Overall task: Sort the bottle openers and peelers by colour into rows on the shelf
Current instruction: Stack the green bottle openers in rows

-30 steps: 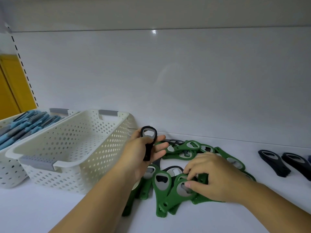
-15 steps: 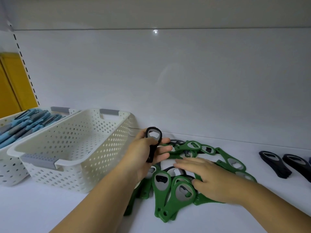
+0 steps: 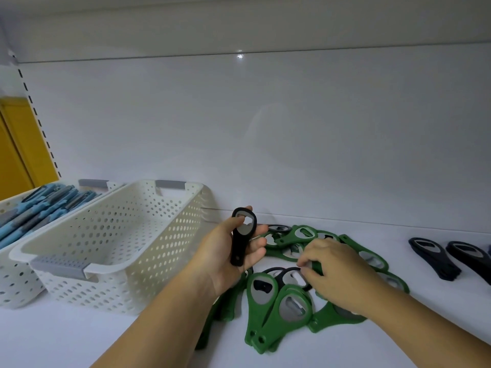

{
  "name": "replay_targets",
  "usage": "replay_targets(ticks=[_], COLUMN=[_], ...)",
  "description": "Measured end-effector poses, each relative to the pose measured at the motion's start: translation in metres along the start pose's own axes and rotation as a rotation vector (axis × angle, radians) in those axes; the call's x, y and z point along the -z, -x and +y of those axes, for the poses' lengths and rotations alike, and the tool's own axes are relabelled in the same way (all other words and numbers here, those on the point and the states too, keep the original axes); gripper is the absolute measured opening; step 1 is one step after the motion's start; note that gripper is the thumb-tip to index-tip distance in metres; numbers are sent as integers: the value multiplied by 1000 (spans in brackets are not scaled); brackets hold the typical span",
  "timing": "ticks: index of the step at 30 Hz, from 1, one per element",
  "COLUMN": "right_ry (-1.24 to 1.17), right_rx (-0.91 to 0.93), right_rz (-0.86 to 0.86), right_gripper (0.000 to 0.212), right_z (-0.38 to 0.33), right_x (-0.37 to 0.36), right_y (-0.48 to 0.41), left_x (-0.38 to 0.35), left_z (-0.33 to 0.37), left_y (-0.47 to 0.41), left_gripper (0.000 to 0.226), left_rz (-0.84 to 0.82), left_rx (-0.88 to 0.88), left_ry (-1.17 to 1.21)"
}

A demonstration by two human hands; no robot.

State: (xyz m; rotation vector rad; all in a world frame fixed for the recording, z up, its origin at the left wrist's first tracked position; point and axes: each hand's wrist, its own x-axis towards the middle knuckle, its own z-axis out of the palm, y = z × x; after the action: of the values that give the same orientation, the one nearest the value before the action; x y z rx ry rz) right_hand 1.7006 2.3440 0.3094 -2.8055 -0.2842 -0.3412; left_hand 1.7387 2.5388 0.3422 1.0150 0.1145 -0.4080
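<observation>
My left hand (image 3: pixel 228 254) holds a black bottle opener (image 3: pixel 241 235) upright, thumb on its ring end, just right of the white basket. A pile of green bottle openers (image 3: pixel 279 306) lies on the white shelf (image 3: pixel 79 338), with black bottle openers in the pile (image 3: pixel 281 272) partly buried under them. My right hand (image 3: pixel 337 274) rests on the pile, its fingertips curled down onto the middle openers; what they pinch is hidden. Two dark bottle openers (image 3: pixel 435 257) lie side by side at the far right.
An empty perforated white basket (image 3: pixel 117 243) with grey handles stands at the left. Behind it a second basket (image 3: pixel 16 285) holds several blue peelers (image 3: pixel 39 208). The shelf's white back wall (image 3: pixel 265 128) rises close behind the pile.
My right hand slid from the near side of the pile toward its middle and curled its fingers down. My left hand kept the black opener, turning it slightly.
</observation>
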Motion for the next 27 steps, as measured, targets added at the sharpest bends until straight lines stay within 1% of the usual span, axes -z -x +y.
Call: replay_targets(ticks=[2,3,6,8,10,12,16,18,20,21,23,25,27], right_ry=[0,-14,-21,-26,-108,-240,-410,-468,-601,-686,-811,-869,-889], right_rx=[-9,-20,-38,-65,-118,-192,-303,-297,-260,-234,-182,-156,-143], right_rz=[-25,-20,18,54,153,273,355,447,531,537,458,357,317], right_gripper=[24,23,8,9,7,6,14,20,22,22,19,16,14], right_z=[-2,-4,-7,-6,-3,2,15,18,14,10,-4,-17,-23], right_x=[2,3,3,4,7,10,11,13,20,23,28,26,19], right_y=[3,4,2,0,-1,-3,-6,-6,-4,-2,3,8,10], left_x=[-1,-1,-2,-5,-7,-6,-5,-5,-5,-5,-7,-9,-9], left_z=[0,0,0,-1,-1,-2,-4,-5,-6,-6,-9,-13,-17], left_y=[2,2,2,4,5,4,2,1,0,0,3,10,16], left_gripper=[42,44,54,47,29,22,28,28,29,29,28,28,34], left_rz=[-7,-15,-42,-32,-12,-4,0,2,-11,-32,-117,-273,-447], left_rx=[2,2,-8,-22,-39,-52,-75,-96,-135,-150,-132,-27,82], left_ry=[-8,-7,-22,-13,31,56,44,34,9,-25,-124,-236,-358])
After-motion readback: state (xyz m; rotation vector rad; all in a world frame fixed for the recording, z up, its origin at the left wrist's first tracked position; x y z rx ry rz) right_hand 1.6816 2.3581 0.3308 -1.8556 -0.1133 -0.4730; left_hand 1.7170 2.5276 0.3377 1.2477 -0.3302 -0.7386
